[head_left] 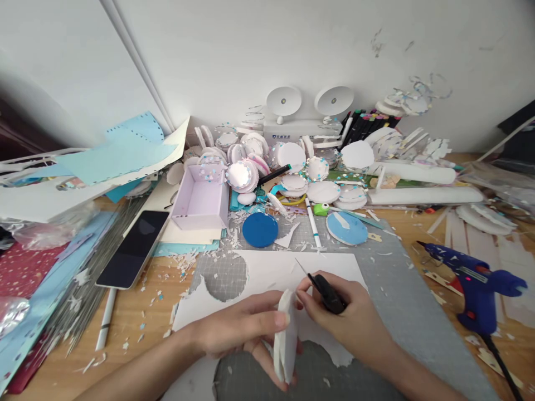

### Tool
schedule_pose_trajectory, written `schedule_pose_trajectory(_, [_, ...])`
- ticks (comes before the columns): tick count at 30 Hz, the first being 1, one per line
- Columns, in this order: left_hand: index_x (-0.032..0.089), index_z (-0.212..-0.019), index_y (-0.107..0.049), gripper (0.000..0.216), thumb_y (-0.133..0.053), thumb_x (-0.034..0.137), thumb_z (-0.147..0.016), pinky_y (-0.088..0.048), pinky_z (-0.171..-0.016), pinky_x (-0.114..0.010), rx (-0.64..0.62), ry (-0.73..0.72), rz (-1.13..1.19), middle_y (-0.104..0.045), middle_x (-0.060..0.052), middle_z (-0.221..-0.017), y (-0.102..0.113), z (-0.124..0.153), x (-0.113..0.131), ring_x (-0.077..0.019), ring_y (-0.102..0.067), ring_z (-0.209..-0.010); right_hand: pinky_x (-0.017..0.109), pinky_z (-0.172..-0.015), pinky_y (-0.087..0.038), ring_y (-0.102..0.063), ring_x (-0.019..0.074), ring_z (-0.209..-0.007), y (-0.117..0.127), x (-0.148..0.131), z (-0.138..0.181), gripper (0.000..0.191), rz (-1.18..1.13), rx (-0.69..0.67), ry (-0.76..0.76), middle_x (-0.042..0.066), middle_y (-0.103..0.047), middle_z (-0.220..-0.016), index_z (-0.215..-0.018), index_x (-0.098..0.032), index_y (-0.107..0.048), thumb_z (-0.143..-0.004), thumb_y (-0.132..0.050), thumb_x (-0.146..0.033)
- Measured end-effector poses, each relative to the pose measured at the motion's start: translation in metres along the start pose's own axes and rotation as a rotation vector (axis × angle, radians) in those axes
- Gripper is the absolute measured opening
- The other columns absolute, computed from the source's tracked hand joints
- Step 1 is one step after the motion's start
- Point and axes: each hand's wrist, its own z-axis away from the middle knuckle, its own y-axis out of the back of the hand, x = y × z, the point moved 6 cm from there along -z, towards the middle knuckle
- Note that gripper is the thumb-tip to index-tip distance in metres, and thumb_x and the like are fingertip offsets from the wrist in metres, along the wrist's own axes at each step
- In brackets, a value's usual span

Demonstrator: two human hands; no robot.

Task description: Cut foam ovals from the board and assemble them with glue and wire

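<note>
My left hand (238,326) grips a thick white layered disc (286,340), tilted up on its edge, with the thumb on the near face. My right hand (355,309) is closed round a black-handled craft knife (328,294), its thin blade pointing up and to the left. The right fingertips are close beside the disc's upper edge; whether they touch it I cannot tell. Beneath both hands lies a white sheet (326,264) with round cut-outs, on a grey cutting mat (393,323). Beyond the sheet are a dark blue disc (259,229) and a light blue disc (348,228).
A blue glue gun (476,284) lies at the right. On the left are a phone (134,248) and a bundle of thin wires (94,284). A lilac box (200,197) and several decorated white discs (324,192) crowd the back. Paper scraps are scattered about.
</note>
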Motion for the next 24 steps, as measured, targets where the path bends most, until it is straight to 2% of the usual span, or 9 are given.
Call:
schedule_pose_trajectory(2, [0.022,-0.117,-0.051,0.053,-0.070,0.047,-0.075,-0.054,-0.073,-0.040,-0.006,-0.003,0.015,-0.061,-0.007,-0.098,0.000,0.001,0.002,-0.0191,-0.067,-0.076,0.021,-0.053,-0.043,-0.053,0.0127,-0.056,0.009,0.006,-0.004,0.012,0.105,0.091,0.008,-0.004,-0.056,-0.060,-0.069,-0.020,-0.059,-0.079,-0.058,-0.028])
schedule_pose_trajectory(4, [0.025,-0.122,-0.048,0.062,-0.078,0.035,-0.068,-0.051,-0.076,-0.037,-0.023,-0.033,0.043,-0.059,-0.008,-0.109,-0.001,0.003,0.005,-0.0233,-0.066,-0.089,0.023,-0.055,-0.044,-0.058,0.0150,-0.058,0.022,0.013,-0.009,0.009,0.233,0.213,-0.015,-0.004,-0.061,-0.063,-0.076,-0.022,-0.058,-0.078,-0.058,-0.030])
schedule_pose_trajectory(6, [0.028,-0.126,-0.044,0.075,-0.082,0.024,-0.061,-0.049,-0.078,-0.034,-0.026,-0.100,0.070,-0.055,-0.009,-0.120,-0.001,0.005,0.011,-0.0278,-0.061,-0.105,0.025,-0.053,-0.044,-0.060,0.0167,-0.056,0.033,0.017,-0.012,0.016,0.331,0.316,-0.040,-0.003,-0.064,-0.064,-0.087,-0.023,-0.057,-0.078,-0.059,-0.035])
schedule_pose_trajectory(8, [0.030,-0.128,-0.042,0.082,-0.082,0.016,-0.058,-0.047,-0.081,-0.034,-0.011,-0.190,0.069,-0.051,-0.010,-0.129,0.000,0.007,0.018,-0.0309,-0.053,-0.117,0.025,-0.052,-0.045,-0.062,0.0174,-0.057,0.037,0.015,-0.013,0.023,0.366,0.340,0.002,-0.002,-0.067,-0.069,-0.096,-0.023,-0.053,-0.079,-0.058,-0.038])
schedule_pose_trajectory(10, [0.031,-0.130,-0.042,0.083,-0.081,0.014,-0.058,-0.044,-0.087,-0.037,0.009,-0.271,0.062,-0.048,-0.009,-0.133,0.001,0.009,0.025,-0.0315,-0.048,-0.123,0.023,-0.050,-0.044,-0.062,0.0156,-0.055,0.033,0.005,-0.010,0.018,0.358,0.274,0.136,-0.002,-0.066,-0.070,-0.096,-0.023,-0.052,-0.084,-0.053,-0.037])
schedule_pose_trajectory(12, [0.031,-0.130,-0.043,0.077,-0.079,0.017,-0.063,-0.042,-0.091,-0.038,0.026,-0.326,0.058,-0.051,-0.008,-0.129,0.001,0.010,0.030,-0.0290,-0.050,-0.120,0.022,-0.048,-0.042,-0.059,0.0130,-0.052,0.023,-0.009,-0.002,0.012,0.337,0.176,0.318,-0.003,-0.063,-0.066,-0.091,-0.023,-0.051,-0.087,-0.048,-0.034])
schedule_pose_trajectory(16, [0.031,-0.128,-0.049,0.068,-0.077,0.017,-0.068,-0.040,-0.093,-0.036,0.072,-0.385,-0.026,-0.057,-0.005,-0.122,0.003,0.011,0.035,-0.0241,-0.054,-0.114,0.023,-0.049,-0.041,-0.057,0.0128,-0.051,0.007,-0.030,0.011,0.015,0.351,0.099,0.584,-0.002,-0.062,-0.064,-0.086,-0.022,-0.051,-0.084,-0.052,-0.036])
schedule_pose_trajectory(21, [0.031,-0.124,-0.053,0.091,-0.089,0.006,-0.044,-0.034,-0.103,-0.047,0.117,-0.437,-0.130,-0.054,-0.006,-0.128,0.014,0.008,0.029,-0.0295,-0.050,-0.119,0.027,-0.048,-0.036,-0.054,0.0149,-0.048,-0.002,-0.035,0.014,0.020,0.397,0.058,0.670,-0.001,-0.059,-0.059,-0.082,-0.021,-0.051,-0.083,-0.053,-0.040])
schedule_pose_trajectory(24, [0.030,-0.123,-0.054,0.096,-0.091,0.006,-0.038,-0.034,-0.103,-0.052,0.160,-0.426,-0.112,-0.054,-0.008,-0.128,0.021,0.006,0.025,-0.0318,-0.050,-0.119,0.027,-0.047,-0.031,-0.049,0.0144,-0.046,-0.003,-0.036,0.015,0.022,0.410,0.024,0.682,-0.002,-0.055,-0.056,-0.079,-0.021,-0.050,-0.083,-0.052,-0.042])
